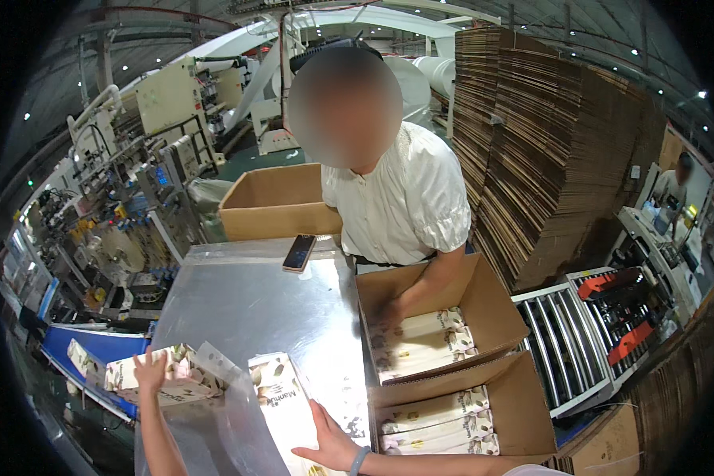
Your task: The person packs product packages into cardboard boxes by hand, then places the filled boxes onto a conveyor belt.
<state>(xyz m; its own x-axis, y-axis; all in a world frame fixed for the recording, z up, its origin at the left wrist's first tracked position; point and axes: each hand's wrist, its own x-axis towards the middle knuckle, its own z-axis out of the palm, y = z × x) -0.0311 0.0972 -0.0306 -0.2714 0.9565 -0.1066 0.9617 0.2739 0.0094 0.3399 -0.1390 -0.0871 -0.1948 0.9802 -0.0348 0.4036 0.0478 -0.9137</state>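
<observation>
My left hand [150, 373] lies on a row of cream, leaf-patterned soft packs, perhaps tissues [192, 389], at the table's left edge. Its fingers are spread over the packs, and clear film sticks up at their right end. Against the right side of another long row of such packs [274, 383] rests my right hand [333, 441], thumb and fingers apart. This second row lies along the metal table [238, 301]. The undersides of both rows are hidden.
Two open cardboard boxes [527, 404] holding packs stand at the right. A co-worker [404, 198] reaches into the farther one. A phone [300, 252] lies at the table's far end. Left is a blue conveyor [63, 341]; beyond the boxes, a roller conveyor [559, 337] and stacked cardboard [531, 151].
</observation>
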